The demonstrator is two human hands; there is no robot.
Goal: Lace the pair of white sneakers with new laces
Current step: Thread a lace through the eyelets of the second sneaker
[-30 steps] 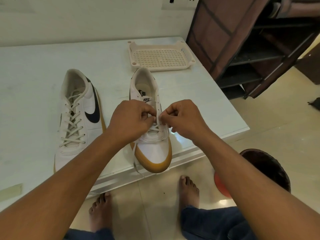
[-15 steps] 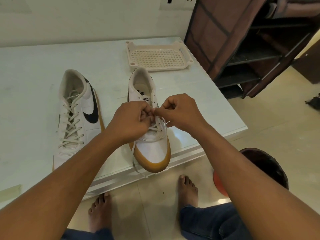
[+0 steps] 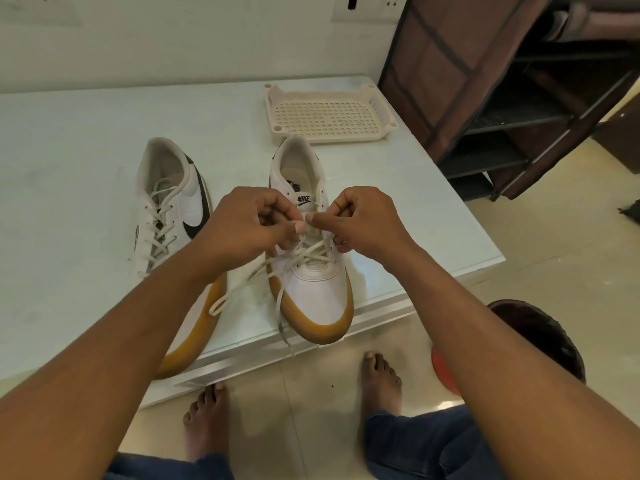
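- The left hand (image 3: 249, 223) and right hand (image 3: 363, 220) meet thumb to thumb above a sneaker's tongue, fingers curled, each pinching the lace (image 3: 242, 282); the pinched part is hidden under the fingertips.
- Loose lace ends trail off this sneaker (image 3: 315, 292) toward the counter (image 3: 69, 168) edge.
- The second sneaker (image 3: 173, 209), already laced, lies to the left; the left forearm covers its toe.
- A slotted tray (image 3: 329, 112) sits behind; a shoe rack (image 3: 485, 81) is cut off at right.

Left hand (image 3: 252, 225) and right hand (image 3: 362, 221) pinch sneaker lace (image 3: 311, 253).
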